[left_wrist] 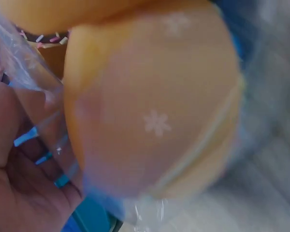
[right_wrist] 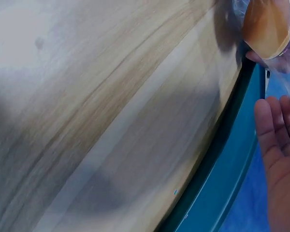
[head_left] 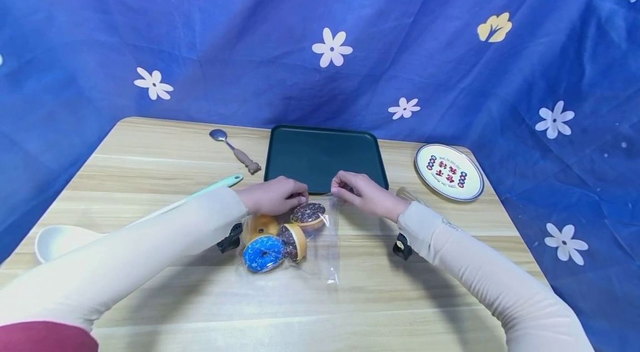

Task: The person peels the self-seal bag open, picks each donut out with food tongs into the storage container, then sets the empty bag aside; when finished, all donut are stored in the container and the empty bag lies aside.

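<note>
tray [head_left: 325, 157] sits at the back middle of the table [head_left: 280, 321], right up by the curtain [head_left: 280, 35]. plate [head_left: 450, 172] is off to its right, near the back right corner, and a spoon [head_left: 242, 159] lies to its left. bag [head_left: 327, 266] is in front of the tray with four donuts [head_left: 263, 254] inside, bunched toward its left. left hand [head_left: 275, 195] is at the bag's back edge, right hand [head_left: 367, 194] at its back right corner. ladle [head_left: 67, 241] slants across the table's left side, partly under the left sleeve [head_left: 150, 255].
</note>
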Action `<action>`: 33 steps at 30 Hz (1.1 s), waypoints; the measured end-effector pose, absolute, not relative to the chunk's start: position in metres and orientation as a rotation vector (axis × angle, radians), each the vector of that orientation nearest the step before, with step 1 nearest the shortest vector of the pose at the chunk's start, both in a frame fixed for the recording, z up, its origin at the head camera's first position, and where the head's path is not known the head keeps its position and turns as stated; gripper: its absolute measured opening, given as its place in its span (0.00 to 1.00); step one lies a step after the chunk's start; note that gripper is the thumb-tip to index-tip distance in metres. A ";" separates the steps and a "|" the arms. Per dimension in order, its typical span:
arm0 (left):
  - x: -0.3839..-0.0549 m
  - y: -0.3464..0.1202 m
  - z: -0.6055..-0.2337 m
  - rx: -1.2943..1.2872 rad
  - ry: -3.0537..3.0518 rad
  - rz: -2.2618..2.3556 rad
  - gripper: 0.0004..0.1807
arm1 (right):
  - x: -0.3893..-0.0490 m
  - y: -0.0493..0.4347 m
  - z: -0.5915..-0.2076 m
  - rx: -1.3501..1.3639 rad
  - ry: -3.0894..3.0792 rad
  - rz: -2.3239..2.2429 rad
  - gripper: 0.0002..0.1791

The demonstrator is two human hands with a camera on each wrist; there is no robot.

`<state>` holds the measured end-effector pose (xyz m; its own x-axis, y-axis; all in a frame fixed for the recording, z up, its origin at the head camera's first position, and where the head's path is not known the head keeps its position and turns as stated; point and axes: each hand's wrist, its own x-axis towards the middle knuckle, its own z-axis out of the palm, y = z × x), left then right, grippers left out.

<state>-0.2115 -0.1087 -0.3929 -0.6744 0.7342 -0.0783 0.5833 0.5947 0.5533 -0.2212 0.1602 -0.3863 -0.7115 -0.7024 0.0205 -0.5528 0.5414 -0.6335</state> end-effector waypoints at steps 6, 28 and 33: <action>-0.213 -0.104 -0.395 1.067 2.535 0.790 0.09 | -0.223 0.161 -0.386 -1.085 2.548 -0.930 0.04; -0.213 -0.105 -0.396 1.016 2.547 0.758 0.09 | -0.220 0.159 -0.379 -1.176 2.660 -0.702 0.05; -0.212 -0.104 -0.394 1.005 2.546 0.751 0.09 | -0.221 0.155 -0.376 -1.050 2.612 -0.748 0.06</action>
